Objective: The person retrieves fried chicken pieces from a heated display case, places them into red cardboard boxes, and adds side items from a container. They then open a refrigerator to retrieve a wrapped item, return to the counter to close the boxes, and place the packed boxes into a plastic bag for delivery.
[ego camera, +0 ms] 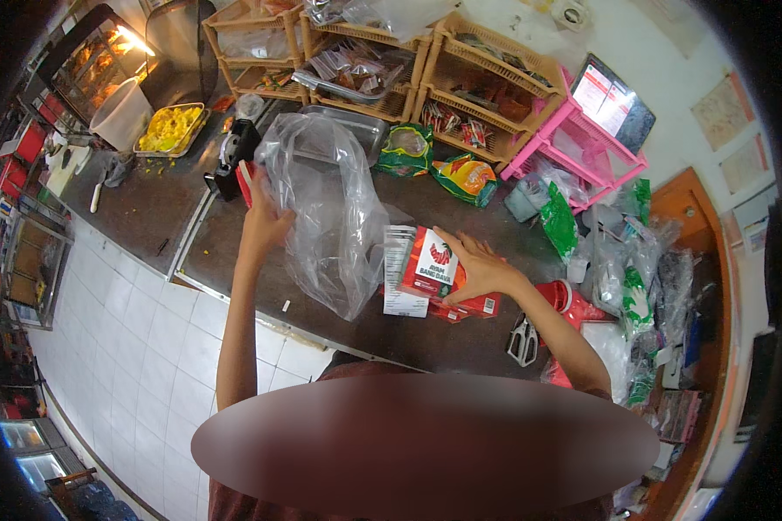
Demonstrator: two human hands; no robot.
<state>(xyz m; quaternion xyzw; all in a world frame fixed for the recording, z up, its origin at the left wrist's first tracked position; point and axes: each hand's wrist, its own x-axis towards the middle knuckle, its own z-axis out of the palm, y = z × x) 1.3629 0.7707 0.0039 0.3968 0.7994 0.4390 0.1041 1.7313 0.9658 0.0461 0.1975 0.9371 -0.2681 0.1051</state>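
A large clear plastic bag (326,215) stands on the dark counter between my hands. My left hand (265,211) is at the bag's left side, by a red object (244,182) and a black device (234,153); its hold is partly hidden. My right hand (479,267) rests with spread fingers on a red and white printed food box (433,264). Whether it grips the box cannot be told. A printed paper slip (401,286) lies beside the box, and more red packaging (482,305) shows under my hand.
Tan plastic racks (423,78) and a pink rack (547,140) line the back. A metal tray (358,130), green packets (407,150) and a tray of yellow food (173,130) are on the counter. Scissors (523,342) lie near the front edge; a knife (96,195) lies left.
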